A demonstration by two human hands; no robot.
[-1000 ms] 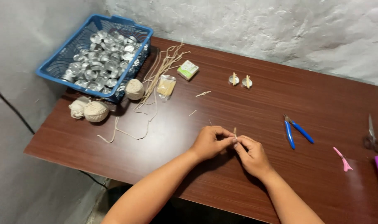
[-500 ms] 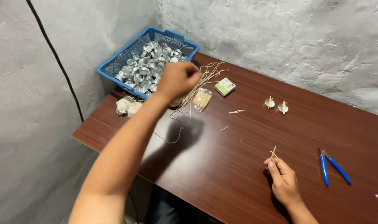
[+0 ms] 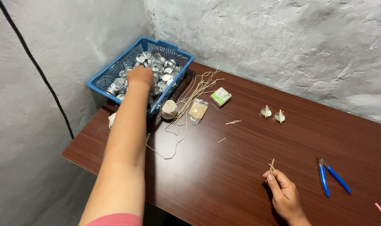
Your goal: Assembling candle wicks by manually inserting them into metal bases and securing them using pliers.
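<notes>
Our left hand (image 3: 141, 76) digs among light, easily dented small silver metal cups (image 3: 159, 71) in the blue plastic basket (image 3: 101, 79), grip hidden; our right hand (image 3: 283, 193) pinches a thin tan stick (image 3: 272, 165).

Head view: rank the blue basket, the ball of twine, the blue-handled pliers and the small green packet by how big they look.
1. blue basket
2. blue-handled pliers, though nearer the camera
3. ball of twine and small green packet: too alike to rank

The basket (image 3: 101, 82) is bright blue and the cups (image 3: 163, 69) in it silvery. The worktop (image 3: 224, 184) is dark reddish-brown. The pliers (image 3: 330, 179) have blue handles, the string ball (image 3: 169, 109) is cream, the small box (image 3: 221, 96) green and white.
</notes>
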